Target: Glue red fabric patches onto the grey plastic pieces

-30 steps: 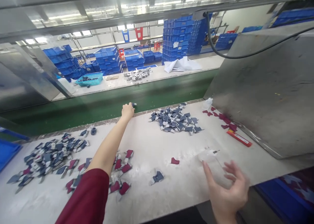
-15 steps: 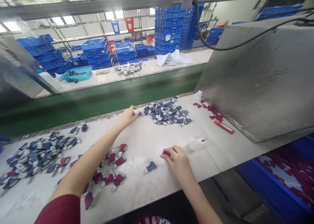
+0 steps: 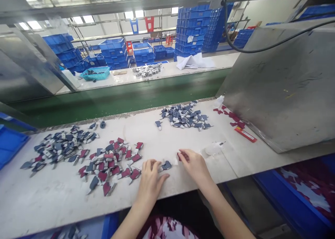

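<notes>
The left hand (image 3: 149, 179) and right hand (image 3: 195, 167) are shown ungloved, and a maroon-and-white patterned garment (image 3: 167, 228) is worn on the torso.

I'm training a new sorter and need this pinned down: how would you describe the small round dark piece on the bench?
On the white-topped bench, find the left-hand heap of grey-blue and red pieces. Just past its far edge, towards the green conveyor belt, sits a small round dark-blue piece. It is the only rounded one there, beside pointed neighbours.
</notes>
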A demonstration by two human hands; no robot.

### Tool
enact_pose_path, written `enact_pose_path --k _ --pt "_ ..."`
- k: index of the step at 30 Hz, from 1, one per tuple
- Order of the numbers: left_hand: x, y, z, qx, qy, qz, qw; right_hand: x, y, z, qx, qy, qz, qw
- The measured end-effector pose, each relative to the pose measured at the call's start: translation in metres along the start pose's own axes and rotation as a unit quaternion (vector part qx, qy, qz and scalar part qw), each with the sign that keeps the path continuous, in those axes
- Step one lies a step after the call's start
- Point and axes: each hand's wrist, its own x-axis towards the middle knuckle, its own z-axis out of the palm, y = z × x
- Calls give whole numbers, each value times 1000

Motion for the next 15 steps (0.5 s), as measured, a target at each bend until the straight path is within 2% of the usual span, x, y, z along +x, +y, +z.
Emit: enact_pose_path --k 2,3,5,7,11,15 --pt "-3 3 11 -32 27 -20 999 -9 -1 -4 147 -9 73 986" --pt "-3 4 14 -54 36 -25 998 -15 -4 -6 236 -16 119 964" --pt "-3 6 16 -114 43 -30 992 -26 -12 -11 380 -19 203 902" --pt "-5 8 14 -183 43 -40 981 -35 -24 -14 432 -1 247 868" --pt "-9 15 6 -289 84 -80 950 -48 -47 -18 440 53 273 854" --pt "-12 26 -2 -348 122 -91 925 -55 -61 -15 420 71 253 869"
